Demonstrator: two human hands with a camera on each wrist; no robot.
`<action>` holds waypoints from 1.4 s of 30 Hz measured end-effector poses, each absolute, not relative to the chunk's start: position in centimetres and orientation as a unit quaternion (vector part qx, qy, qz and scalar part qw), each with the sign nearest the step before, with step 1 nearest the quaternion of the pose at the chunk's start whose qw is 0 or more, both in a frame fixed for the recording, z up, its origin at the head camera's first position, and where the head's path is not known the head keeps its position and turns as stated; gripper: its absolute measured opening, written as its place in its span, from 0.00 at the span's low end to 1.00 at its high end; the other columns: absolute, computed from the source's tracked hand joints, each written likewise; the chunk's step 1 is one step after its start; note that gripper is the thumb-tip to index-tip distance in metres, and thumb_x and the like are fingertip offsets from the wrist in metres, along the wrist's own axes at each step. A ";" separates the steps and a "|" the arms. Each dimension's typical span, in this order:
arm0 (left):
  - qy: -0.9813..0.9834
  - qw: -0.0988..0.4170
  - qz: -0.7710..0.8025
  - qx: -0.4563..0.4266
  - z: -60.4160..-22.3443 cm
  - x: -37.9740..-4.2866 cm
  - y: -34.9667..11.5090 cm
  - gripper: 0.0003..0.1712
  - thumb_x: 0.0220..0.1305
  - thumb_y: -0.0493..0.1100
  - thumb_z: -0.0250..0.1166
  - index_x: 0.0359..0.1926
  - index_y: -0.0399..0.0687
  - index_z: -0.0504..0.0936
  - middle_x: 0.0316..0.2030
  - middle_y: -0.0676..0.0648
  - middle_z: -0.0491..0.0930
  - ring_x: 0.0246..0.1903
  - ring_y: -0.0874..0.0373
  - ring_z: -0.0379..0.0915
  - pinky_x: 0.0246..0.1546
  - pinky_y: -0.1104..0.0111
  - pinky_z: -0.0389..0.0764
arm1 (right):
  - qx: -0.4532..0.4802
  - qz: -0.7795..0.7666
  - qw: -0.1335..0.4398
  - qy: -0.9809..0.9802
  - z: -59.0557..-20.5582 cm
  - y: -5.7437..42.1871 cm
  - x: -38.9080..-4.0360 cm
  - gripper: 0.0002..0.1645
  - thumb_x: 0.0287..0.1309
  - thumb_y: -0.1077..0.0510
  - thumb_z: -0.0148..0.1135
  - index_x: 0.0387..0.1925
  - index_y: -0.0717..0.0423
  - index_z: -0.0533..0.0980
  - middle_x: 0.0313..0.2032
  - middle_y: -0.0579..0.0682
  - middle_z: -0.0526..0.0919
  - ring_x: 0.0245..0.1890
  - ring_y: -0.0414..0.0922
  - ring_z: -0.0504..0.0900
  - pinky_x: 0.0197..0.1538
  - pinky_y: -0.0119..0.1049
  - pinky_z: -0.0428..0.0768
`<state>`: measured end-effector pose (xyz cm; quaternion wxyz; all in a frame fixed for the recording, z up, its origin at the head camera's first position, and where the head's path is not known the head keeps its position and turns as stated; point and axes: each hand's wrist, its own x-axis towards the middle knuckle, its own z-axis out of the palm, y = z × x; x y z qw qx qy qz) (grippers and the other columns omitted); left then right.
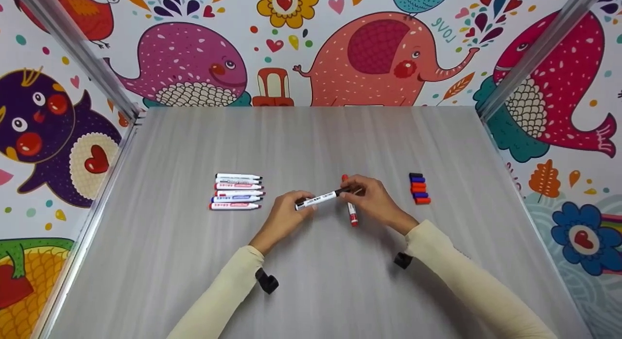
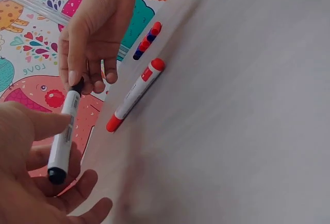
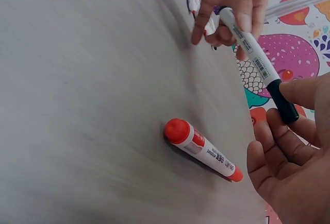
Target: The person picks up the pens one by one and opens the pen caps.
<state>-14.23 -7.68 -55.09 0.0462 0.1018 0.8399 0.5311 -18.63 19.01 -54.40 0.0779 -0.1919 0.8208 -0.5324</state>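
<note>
A white marker with a black cap [image 1: 320,199] is held above the table between both hands. My left hand [image 1: 285,213] pinches its barrel near the rear end, thumb on one side and fingers beneath, as the left wrist view shows. With thumb and fingertips my right hand [image 1: 371,197] grips the black cap [image 3: 282,102], which sits on the marker's tip end. Below the right hand lies a capped red marker [image 3: 203,149] on the table, partly hidden by that hand in the head view.
Several uncapped markers [image 1: 237,199] lie in a stack of rows to the left on the grey table [image 1: 311,290]. To the right, several loose caps [image 1: 419,187] in black, blue and red form a column. A wall with cartoon prints [image 1: 194,62] borders the far edge.
</note>
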 end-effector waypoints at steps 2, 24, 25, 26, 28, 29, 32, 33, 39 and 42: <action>0.842 0.047 0.526 0.110 -54.9 -14.4 -7.9 0.13 0.71 0.36 0.75 0.54 0.38 0.91 0.46 0.45 0.88 0.45 0.53 0.79 0.51 0.56 0.81 | -0.197 -0.523 0.083 0.825 -54.2 19.1 -18.4 0.11 0.71 0.61 0.74 0.52 0.57 0.87 0.45 0.48 0.91 0.42 0.47 0.86 0.51 0.41 0.85; 0.876 0.003 0.435 0.208 -53.7 -14.4 -8.4 0.08 0.70 0.38 0.77 0.48 0.43 0.94 0.40 0.49 0.87 0.44 0.56 0.78 0.47 0.60 0.78 | -0.246 -0.498 0.143 0.819 -53.9 19.5 -17.3 0.10 0.72 0.63 0.73 0.52 0.53 0.88 0.44 0.54 0.91 0.41 0.49 0.86 0.51 0.40 0.86; 0.876 0.005 0.434 0.209 -53.6 -14.4 -8.3 0.08 0.70 0.38 0.77 0.48 0.43 0.94 0.40 0.49 0.86 0.44 0.56 0.78 0.47 0.60 0.78 | -0.248 -0.499 0.146 0.817 -53.9 19.5 -17.3 0.10 0.72 0.63 0.72 0.52 0.53 0.88 0.44 0.55 0.91 0.41 0.49 0.86 0.51 0.39 0.86; 0.877 0.006 0.432 0.209 -53.5 -14.3 -8.2 0.08 0.70 0.38 0.77 0.48 0.43 0.94 0.40 0.49 0.86 0.44 0.56 0.77 0.47 0.60 0.78 | -0.251 -0.501 0.148 0.815 -53.9 19.6 -17.2 0.10 0.73 0.63 0.72 0.52 0.53 0.88 0.44 0.55 0.90 0.40 0.49 0.85 0.50 0.38 0.86; 0.879 0.015 0.428 0.211 -53.3 -14.2 -8.1 0.08 0.70 0.37 0.77 0.48 0.43 0.93 0.40 0.49 0.85 0.44 0.55 0.77 0.47 0.60 0.79 | -0.255 -0.505 0.149 0.811 -53.8 19.6 -17.1 0.09 0.73 0.62 0.73 0.52 0.52 0.89 0.43 0.55 0.90 0.39 0.49 0.85 0.48 0.36 0.86; 0.880 0.018 0.423 0.214 -53.1 -14.2 -8.0 0.08 0.71 0.37 0.76 0.48 0.43 0.93 0.40 0.49 0.85 0.44 0.55 0.77 0.47 0.59 0.79 | -0.255 -0.509 0.148 0.809 -53.8 19.7 -17.0 0.09 0.73 0.61 0.73 0.51 0.52 0.90 0.43 0.55 0.90 0.39 0.49 0.85 0.46 0.35 0.86; 0.883 0.028 0.411 0.224 -52.9 -14.1 -7.7 0.08 0.71 0.37 0.76 0.49 0.42 0.93 0.42 0.49 0.86 0.46 0.54 0.78 0.49 0.58 0.81 | -0.259 -0.519 0.140 0.803 -53.7 19.9 -16.8 0.08 0.73 0.60 0.74 0.50 0.50 0.92 0.40 0.54 0.89 0.36 0.48 0.83 0.42 0.33 0.85; 0.884 0.032 0.407 0.228 -52.9 -14.0 -7.6 0.09 0.71 0.38 0.76 0.50 0.42 0.93 0.44 0.49 0.86 0.47 0.54 0.79 0.51 0.58 0.82 | -0.259 -0.522 0.135 0.801 -53.7 20.0 -16.8 0.08 0.72 0.59 0.74 0.49 0.49 0.92 0.39 0.54 0.89 0.36 0.48 0.82 0.40 0.33 0.84; 0.880 0.023 0.391 0.268 -52.8 -14.1 -7.0 0.12 0.70 0.39 0.77 0.52 0.43 0.92 0.46 0.48 0.89 0.49 0.51 0.83 0.54 0.53 0.83 | -0.262 -0.538 0.126 0.791 -54.1 20.1 -16.6 0.07 0.72 0.59 0.75 0.47 0.48 0.93 0.36 0.55 0.88 0.33 0.45 0.79 0.36 0.31 0.80; 0.878 0.023 0.384 0.285 -52.8 -14.2 -6.7 0.12 0.70 0.40 0.77 0.52 0.43 0.92 0.46 0.47 0.90 0.49 0.49 0.83 0.55 0.52 0.82 | -0.259 -0.540 0.124 0.791 -54.3 20.1 -16.5 0.07 0.71 0.60 0.75 0.47 0.49 0.93 0.37 0.57 0.88 0.33 0.44 0.79 0.36 0.30 0.79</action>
